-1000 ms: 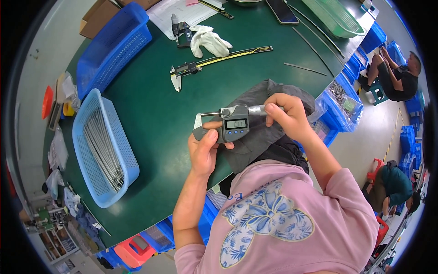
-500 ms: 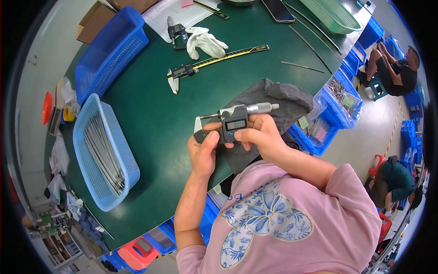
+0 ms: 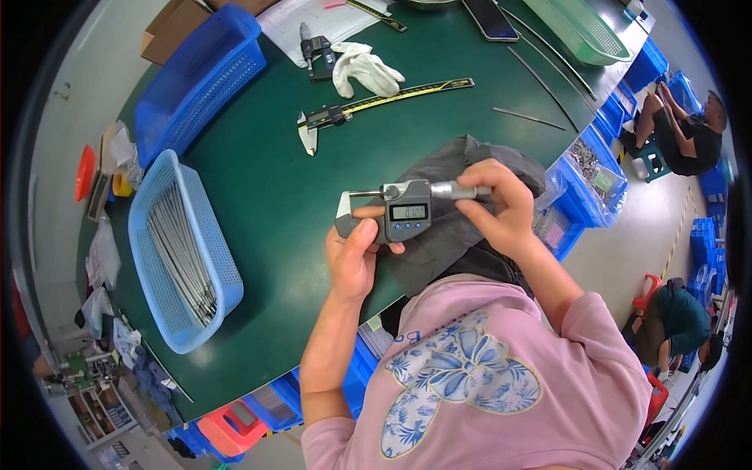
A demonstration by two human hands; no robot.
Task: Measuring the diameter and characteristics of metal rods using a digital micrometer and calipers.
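Note:
A digital micrometer (image 3: 409,213) with a small display is held above the green table, over a dark grey cloth (image 3: 439,160). My left hand (image 3: 355,251) grips its frame, thumb in front near the anvil end. Thumb and fingers of my right hand (image 3: 500,200) pinch the silver thimble at the other end. I see no part between the measuring faces. Farther away lie a digital caliper (image 3: 329,117) with a yellow-marked scale, a white glove (image 3: 366,70) and a second micrometer (image 3: 316,53).
A light blue basket (image 3: 232,274) at the left holds many thin metal rods (image 3: 180,251). Behind it stands a dark blue basket (image 3: 196,86). Several loose rods (image 3: 540,82), a phone (image 3: 492,19) and a green basket (image 3: 587,39) occupy the far right. Two people are seated beyond the table.
My right hand has moved from the micrometer's display buttons to its thimble, and the reading has changed. My left hand keeps its hold on the frame. The view has shifted slightly.

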